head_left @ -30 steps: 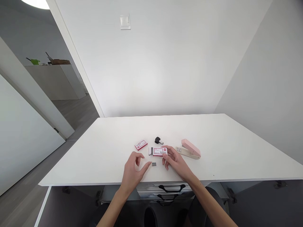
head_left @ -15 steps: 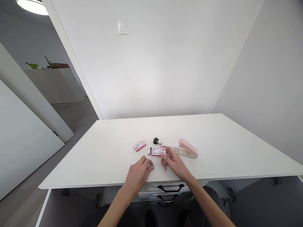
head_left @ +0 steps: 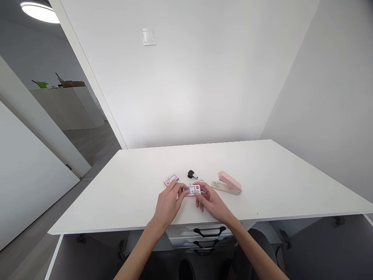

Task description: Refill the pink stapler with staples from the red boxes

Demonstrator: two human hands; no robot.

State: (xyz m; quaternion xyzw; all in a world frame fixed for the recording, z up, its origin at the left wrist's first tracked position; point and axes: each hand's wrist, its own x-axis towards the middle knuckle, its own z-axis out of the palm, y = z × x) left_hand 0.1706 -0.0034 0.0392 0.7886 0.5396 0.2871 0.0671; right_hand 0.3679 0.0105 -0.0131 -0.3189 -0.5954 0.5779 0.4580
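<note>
My right hand point(head_left: 214, 203) grips a small red-and-white staple box point(head_left: 192, 189) by its right end, just above the table. At the box's left end my left hand point(head_left: 169, 200) pinches a small grey strip of staples, mostly hidden by the fingers. Behind the held box, part of another red-and-white box point(head_left: 197, 182) shows. A similar small box point(head_left: 170, 179) lies just beyond my left fingers. To the right of my right hand rests a pink and cream stapler point(head_left: 229, 183), its top arm raised.
A black key-like object point(head_left: 192, 174) lies behind the boxes. The white tabletop point(head_left: 140, 202) meets a white wall at the back. Below its front edge are drawers with black handles point(head_left: 210, 232) and open cabinet doors on both sides.
My left hand has moved up and away from me, bringing the strip to the box's left end. The held box has shifted slightly toward me, and another box shows behind it.
</note>
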